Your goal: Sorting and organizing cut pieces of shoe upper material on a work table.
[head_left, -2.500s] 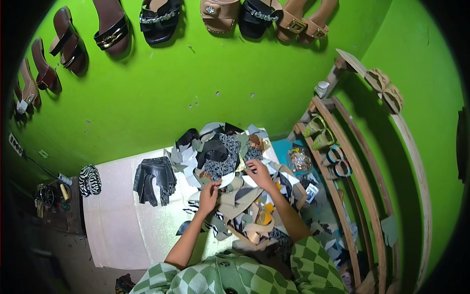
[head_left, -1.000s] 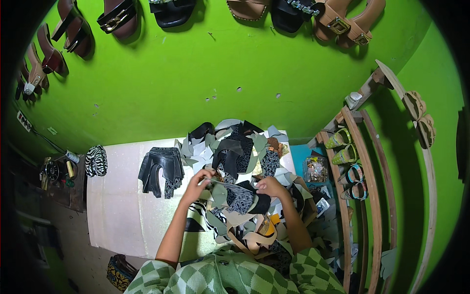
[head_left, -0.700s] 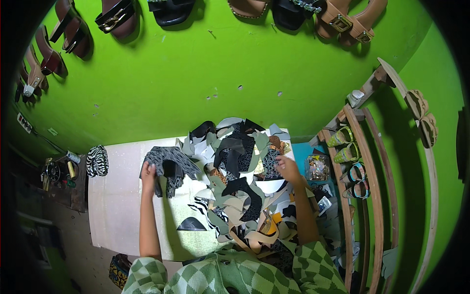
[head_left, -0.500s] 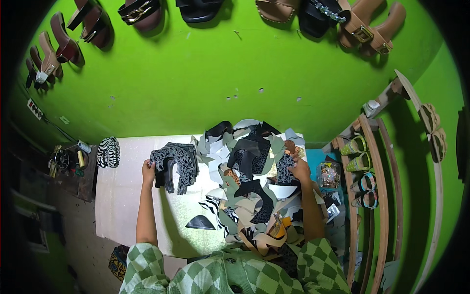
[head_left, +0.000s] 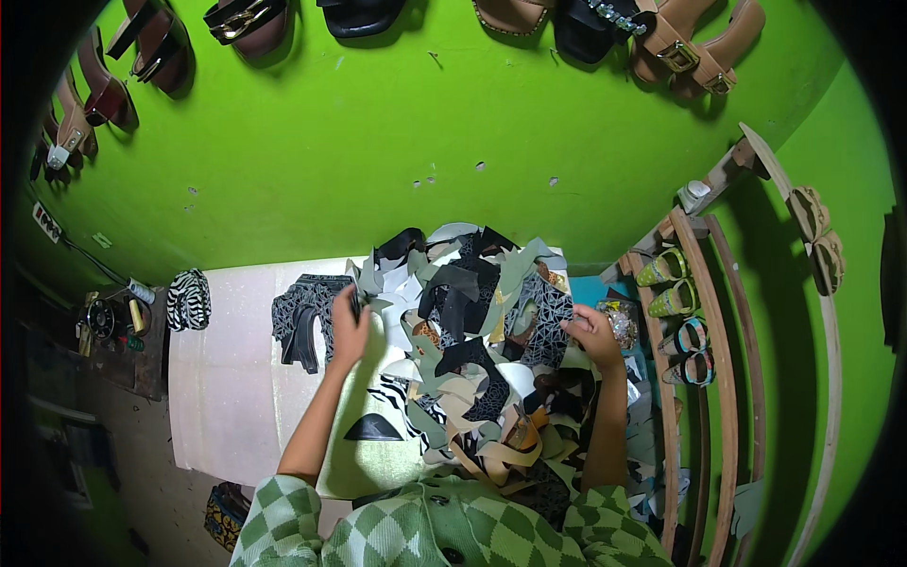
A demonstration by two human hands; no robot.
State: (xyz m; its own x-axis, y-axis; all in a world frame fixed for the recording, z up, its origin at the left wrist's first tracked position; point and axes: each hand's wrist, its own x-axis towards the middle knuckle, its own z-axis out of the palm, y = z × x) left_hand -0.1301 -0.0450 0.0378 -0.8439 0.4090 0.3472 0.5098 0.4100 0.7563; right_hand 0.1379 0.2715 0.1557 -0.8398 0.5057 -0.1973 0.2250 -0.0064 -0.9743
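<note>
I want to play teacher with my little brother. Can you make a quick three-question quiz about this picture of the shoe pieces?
1. True or false: the left hand is beside the dark patterned stack.
2. What is the right hand touching? A) a hanging sandal B) the heap of cut pieces C) the striped roll
3. Fill in: the wall behind the table is ____.

Key: 1 true; 2 B; 3 green.
</note>
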